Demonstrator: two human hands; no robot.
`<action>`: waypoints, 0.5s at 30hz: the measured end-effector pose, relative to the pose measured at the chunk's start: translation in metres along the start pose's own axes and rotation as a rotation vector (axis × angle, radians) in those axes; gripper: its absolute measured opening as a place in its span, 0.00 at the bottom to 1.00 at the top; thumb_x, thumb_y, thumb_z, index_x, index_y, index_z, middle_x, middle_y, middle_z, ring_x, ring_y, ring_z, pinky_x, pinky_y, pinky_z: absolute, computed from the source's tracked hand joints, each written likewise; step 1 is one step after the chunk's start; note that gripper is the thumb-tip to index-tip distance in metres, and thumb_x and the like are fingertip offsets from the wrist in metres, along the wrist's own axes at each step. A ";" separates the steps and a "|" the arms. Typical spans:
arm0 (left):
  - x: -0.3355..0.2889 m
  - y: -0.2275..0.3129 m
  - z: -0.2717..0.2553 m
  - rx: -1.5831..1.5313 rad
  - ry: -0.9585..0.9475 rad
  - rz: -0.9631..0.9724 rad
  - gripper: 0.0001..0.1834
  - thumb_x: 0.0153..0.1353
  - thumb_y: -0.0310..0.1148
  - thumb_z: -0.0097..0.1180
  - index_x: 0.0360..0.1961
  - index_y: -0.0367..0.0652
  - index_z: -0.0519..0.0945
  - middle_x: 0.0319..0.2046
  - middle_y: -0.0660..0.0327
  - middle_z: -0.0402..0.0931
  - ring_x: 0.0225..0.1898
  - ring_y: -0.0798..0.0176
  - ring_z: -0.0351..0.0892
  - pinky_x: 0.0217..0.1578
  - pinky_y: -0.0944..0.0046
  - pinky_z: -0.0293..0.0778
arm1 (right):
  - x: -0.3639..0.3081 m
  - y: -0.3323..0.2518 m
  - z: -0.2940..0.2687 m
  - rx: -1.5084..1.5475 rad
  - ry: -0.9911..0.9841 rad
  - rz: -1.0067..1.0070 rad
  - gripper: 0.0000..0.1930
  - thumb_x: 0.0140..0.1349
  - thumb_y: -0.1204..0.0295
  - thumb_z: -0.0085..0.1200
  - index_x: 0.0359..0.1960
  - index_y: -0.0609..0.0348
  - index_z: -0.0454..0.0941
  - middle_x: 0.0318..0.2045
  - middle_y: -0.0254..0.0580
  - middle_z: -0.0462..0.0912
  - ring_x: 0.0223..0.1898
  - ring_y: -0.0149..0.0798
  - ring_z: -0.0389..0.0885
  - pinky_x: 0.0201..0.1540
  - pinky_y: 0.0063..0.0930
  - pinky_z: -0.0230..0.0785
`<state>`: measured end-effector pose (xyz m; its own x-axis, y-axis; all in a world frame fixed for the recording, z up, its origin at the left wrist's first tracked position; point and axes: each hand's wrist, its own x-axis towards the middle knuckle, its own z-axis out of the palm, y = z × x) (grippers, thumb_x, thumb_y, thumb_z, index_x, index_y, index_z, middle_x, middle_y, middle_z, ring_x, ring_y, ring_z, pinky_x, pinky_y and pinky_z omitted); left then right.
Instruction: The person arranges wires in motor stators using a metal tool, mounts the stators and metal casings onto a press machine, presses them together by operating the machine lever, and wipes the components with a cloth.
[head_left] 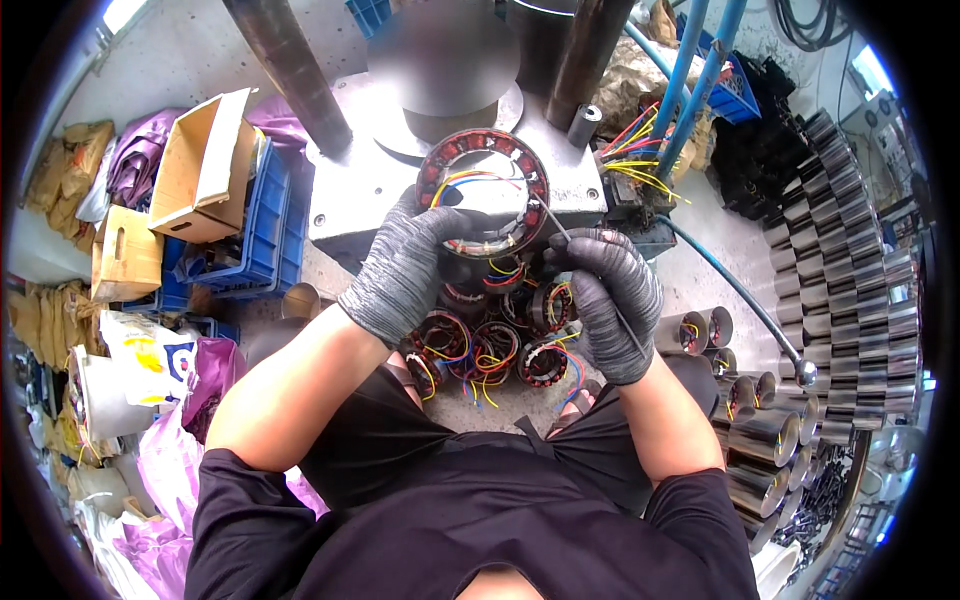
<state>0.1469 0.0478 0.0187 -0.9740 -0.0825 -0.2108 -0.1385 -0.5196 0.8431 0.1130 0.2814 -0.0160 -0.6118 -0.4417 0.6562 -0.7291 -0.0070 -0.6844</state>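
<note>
1. Grey gloves cover both hands; the forearms reach forward, elbows bent and apart.
2. Left hand [405,262] grips the lower-left rim of a wound ring [433,170], its thumb at the inner edge.
3. Right hand [615,290] holds a thin metal rod [553,218], whose upper end meets the ring's right side in view; actual contact cannot be told.
4. Coloured wires [460,178] cross the ring's opening.
5. Blue and yellow printing marks a white bag [145,355] at the left.
6. The ring is held up over the front edge of a metal machine bed [350,205], whose bare surface shows to the left, between two dark columns [290,75].
7. More wound rings [495,350] crowd the floor below; bare floor [715,235] runs between the bed and stacked metal cylinders [830,290].
</note>
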 end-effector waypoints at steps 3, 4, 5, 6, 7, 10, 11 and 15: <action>0.002 -0.002 -0.003 0.031 -0.003 0.028 0.28 0.58 0.30 0.58 0.61 0.34 0.73 0.42 0.55 0.84 0.36 0.64 0.87 0.26 0.72 0.84 | 0.005 0.001 0.000 0.216 0.053 0.051 0.12 0.66 0.80 0.54 0.50 0.67 0.80 0.42 0.49 0.86 0.43 0.41 0.86 0.49 0.34 0.78; 0.003 -0.003 -0.004 0.042 -0.002 0.038 0.28 0.58 0.30 0.58 0.61 0.34 0.73 0.42 0.55 0.84 0.36 0.64 0.87 0.26 0.72 0.84 | 0.005 0.003 0.000 0.216 0.053 0.052 0.12 0.66 0.80 0.54 0.50 0.67 0.80 0.42 0.49 0.86 0.43 0.41 0.86 0.49 0.34 0.78; 0.003 -0.003 -0.005 0.047 0.005 0.021 0.29 0.58 0.31 0.58 0.61 0.34 0.72 0.42 0.55 0.84 0.36 0.63 0.87 0.26 0.71 0.84 | 0.004 0.006 -0.002 0.278 0.044 0.086 0.11 0.67 0.78 0.53 0.49 0.67 0.80 0.42 0.48 0.86 0.44 0.40 0.86 0.50 0.34 0.78; 0.004 -0.003 -0.006 0.052 0.011 0.005 0.29 0.57 0.31 0.58 0.61 0.34 0.72 0.42 0.54 0.84 0.36 0.63 0.87 0.26 0.71 0.84 | 0.004 0.009 -0.004 0.338 0.035 0.119 0.11 0.68 0.77 0.52 0.49 0.68 0.80 0.42 0.48 0.86 0.45 0.39 0.86 0.50 0.33 0.78; 0.005 -0.004 -0.009 0.051 0.011 0.004 0.29 0.57 0.31 0.58 0.61 0.34 0.72 0.42 0.54 0.84 0.36 0.63 0.87 0.26 0.71 0.84 | 0.004 0.009 -0.007 0.345 0.013 0.135 0.12 0.70 0.75 0.52 0.50 0.67 0.81 0.44 0.48 0.87 0.46 0.38 0.86 0.52 0.33 0.78; 0.006 -0.008 -0.013 0.065 0.047 -0.015 0.29 0.58 0.30 0.57 0.61 0.34 0.72 0.41 0.54 0.84 0.35 0.62 0.87 0.26 0.69 0.85 | 0.006 0.005 -0.004 0.509 0.050 0.220 0.12 0.70 0.74 0.52 0.51 0.67 0.81 0.44 0.48 0.87 0.47 0.38 0.86 0.53 0.33 0.78; 0.006 -0.008 -0.013 0.071 0.056 -0.010 0.29 0.58 0.30 0.57 0.61 0.34 0.72 0.41 0.54 0.84 0.35 0.61 0.87 0.26 0.69 0.85 | 0.008 0.004 -0.007 0.517 0.023 0.252 0.12 0.71 0.75 0.52 0.51 0.68 0.81 0.45 0.47 0.87 0.48 0.38 0.86 0.55 0.34 0.79; 0.005 -0.004 -0.008 0.091 0.048 0.016 0.29 0.57 0.29 0.56 0.61 0.34 0.71 0.41 0.54 0.84 0.36 0.60 0.87 0.28 0.67 0.86 | 0.005 0.001 -0.001 0.566 0.108 0.272 0.11 0.70 0.77 0.52 0.51 0.67 0.81 0.44 0.48 0.86 0.47 0.38 0.86 0.53 0.33 0.79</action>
<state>0.1439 0.0429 0.0100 -0.9667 -0.1321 -0.2192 -0.1412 -0.4391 0.8873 0.1093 0.2799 -0.0134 -0.8013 -0.4020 0.4431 -0.2861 -0.3929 -0.8739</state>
